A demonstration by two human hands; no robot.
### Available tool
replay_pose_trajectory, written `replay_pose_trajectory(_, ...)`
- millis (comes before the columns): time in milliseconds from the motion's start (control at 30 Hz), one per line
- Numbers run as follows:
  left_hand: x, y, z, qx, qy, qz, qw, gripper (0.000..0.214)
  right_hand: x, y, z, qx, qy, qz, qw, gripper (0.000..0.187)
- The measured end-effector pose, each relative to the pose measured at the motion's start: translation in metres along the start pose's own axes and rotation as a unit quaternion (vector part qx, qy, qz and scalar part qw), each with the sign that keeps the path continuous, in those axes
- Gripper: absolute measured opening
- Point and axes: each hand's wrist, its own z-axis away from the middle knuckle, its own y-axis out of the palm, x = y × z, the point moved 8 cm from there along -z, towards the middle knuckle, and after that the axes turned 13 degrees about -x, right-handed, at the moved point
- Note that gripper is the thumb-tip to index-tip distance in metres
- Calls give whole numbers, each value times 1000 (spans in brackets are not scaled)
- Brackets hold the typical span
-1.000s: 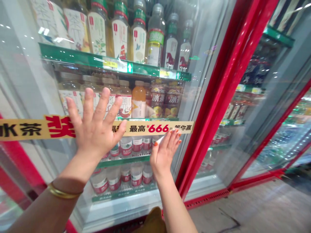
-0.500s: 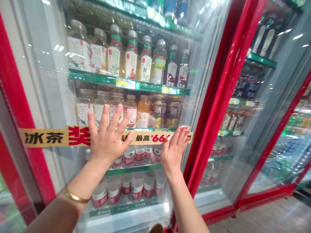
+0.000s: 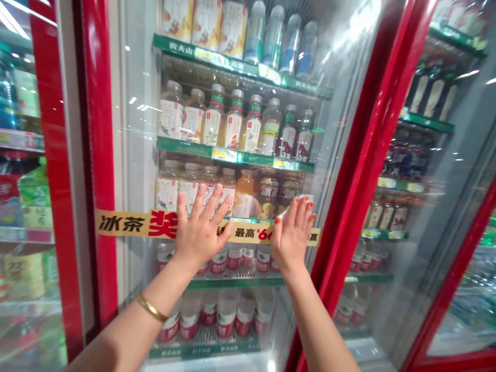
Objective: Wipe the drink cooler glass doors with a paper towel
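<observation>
Glare and reflections wash over much of the glass door point(image 3: 135, 170), so the far rows of bottles point(image 3: 232, 124) behind it blur and their labels are mostly unreadable. The door's top and bottom edges are cut off by the view. The yellow banner sticker point(image 3: 124, 223) across the glass is partly covered by both hands, which hide the middle and right end of its print. A pale patch sits at the right hand's fingertips point(image 3: 306, 202); I cannot tell whether it is something under them or only a reflection.

The door stands directly ahead, between a red frame point(image 3: 98, 155) on the left and a slanting red post point(image 3: 360, 155) on the right. It is clear glass, with green shelf edges point(image 3: 186, 148) showing through.

My left hand point(image 3: 201, 232) lies flat on the glass, fingers spread and gripping nothing, a gold bangle point(image 3: 151, 308) on its wrist. My right hand point(image 3: 291, 235) is also flat against the glass near the right post, fingers straight and close together. The hands are apart.
</observation>
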Motion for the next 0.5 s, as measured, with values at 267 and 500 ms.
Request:
replay_pose_trajectory(267, 6, -10, 3, -4, 19, -9, 1000, 88, 26, -3, 7, 37, -123, -70, 989, 82)
replay_pose_trajectory(500, 10, -10, 10, -19, 24, -20, 999, 83, 18, 12, -41, 21, -70, -33, 997, 80)
